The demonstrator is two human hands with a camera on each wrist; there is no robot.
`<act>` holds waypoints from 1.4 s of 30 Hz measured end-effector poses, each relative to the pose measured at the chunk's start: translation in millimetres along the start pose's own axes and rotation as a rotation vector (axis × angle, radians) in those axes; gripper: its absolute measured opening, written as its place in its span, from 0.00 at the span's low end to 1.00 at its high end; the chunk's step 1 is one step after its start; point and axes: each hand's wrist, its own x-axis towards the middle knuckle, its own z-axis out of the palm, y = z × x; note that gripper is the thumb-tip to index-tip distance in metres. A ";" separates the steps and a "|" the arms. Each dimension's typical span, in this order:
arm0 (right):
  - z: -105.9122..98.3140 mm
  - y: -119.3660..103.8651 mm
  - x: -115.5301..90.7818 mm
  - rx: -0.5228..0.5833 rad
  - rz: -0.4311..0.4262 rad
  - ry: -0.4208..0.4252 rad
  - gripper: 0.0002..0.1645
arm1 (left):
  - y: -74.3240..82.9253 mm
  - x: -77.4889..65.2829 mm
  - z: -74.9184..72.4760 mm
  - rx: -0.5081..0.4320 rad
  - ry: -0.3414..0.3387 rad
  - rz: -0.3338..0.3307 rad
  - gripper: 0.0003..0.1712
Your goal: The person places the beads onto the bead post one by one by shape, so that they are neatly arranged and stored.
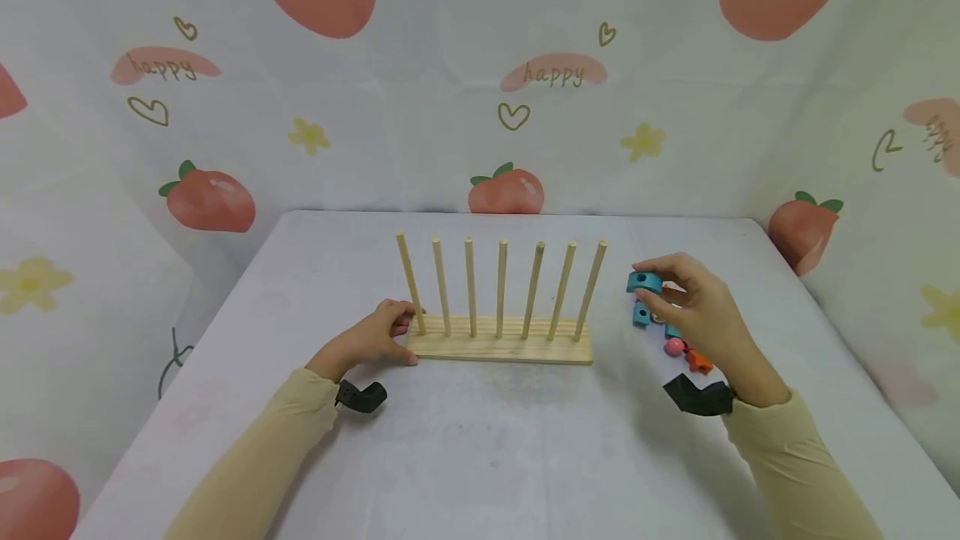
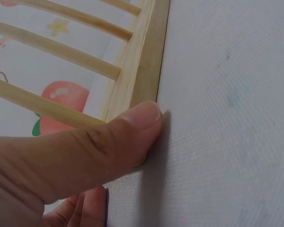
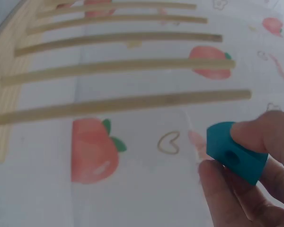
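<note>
A wooden peg rack (image 1: pixel 495 348) with a row of several upright dowels stands mid-table. My left hand (image 1: pixel 377 333) grips its left end, thumb along the front edge and fingers behind. The left wrist view shows that thumb (image 2: pixel 128 127) pressed against the base. Beyond the rack's right end, my right hand (image 1: pixel 697 302) pinches a blue block (image 1: pixel 644 281) between thumb and fingers, above the table. Seen from the right wrist, the blue block (image 3: pixel 234 151) has a curved side and a round hole.
Beneath and beside the right hand lie small pieces: another blue block (image 1: pixel 641 314), a pink bead (image 1: pixel 674 346) and an orange piece (image 1: pixel 699 362). My hand partly hides this pile. A fruit-patterned cloth (image 1: pixel 420 132) hangs behind the white table (image 1: pixel 480 457).
</note>
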 end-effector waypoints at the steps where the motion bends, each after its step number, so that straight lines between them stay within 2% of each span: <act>1: -0.1 -3.1 1.0 0.010 -0.001 0.018 0.22 | -0.1 0.2 0.0 0.000 -0.001 0.000 0.49; 6: -0.4 -20.8 8.3 0.105 0.006 0.087 0.20 | -0.6 0.5 -0.7 0.012 0.003 -0.003 0.50; 12: 4.2 -39.5 19.6 0.243 -0.046 0.113 0.21 | 0.2 -0.3 -1.7 0.019 0.006 0.001 0.48; 19: 17.3 -57.1 35.2 0.497 -0.138 0.077 0.25 | 0.8 -3.0 -3.0 0.017 -0.009 0.010 0.49; 22: 22.7 -64.9 42.5 0.558 -0.184 0.043 0.23 | -0.6 -3.5 -4.6 0.025 -0.015 0.010 0.50; 25: 26.1 -73.3 50.0 0.587 -0.209 0.011 0.20 | -2.2 -3.8 -6.2 0.020 -0.014 0.013 0.49; 31: 32.2 -89.6 65.8 0.600 -0.170 -0.026 0.20 | -2.1 -0.8 -6.1 0.002 -0.020 0.016 0.49; 42: 51.6 -107.6 98.1 0.550 -0.161 -0.071 0.19 | -0.6 0.7 -2.0 -0.011 -0.026 -0.008 0.49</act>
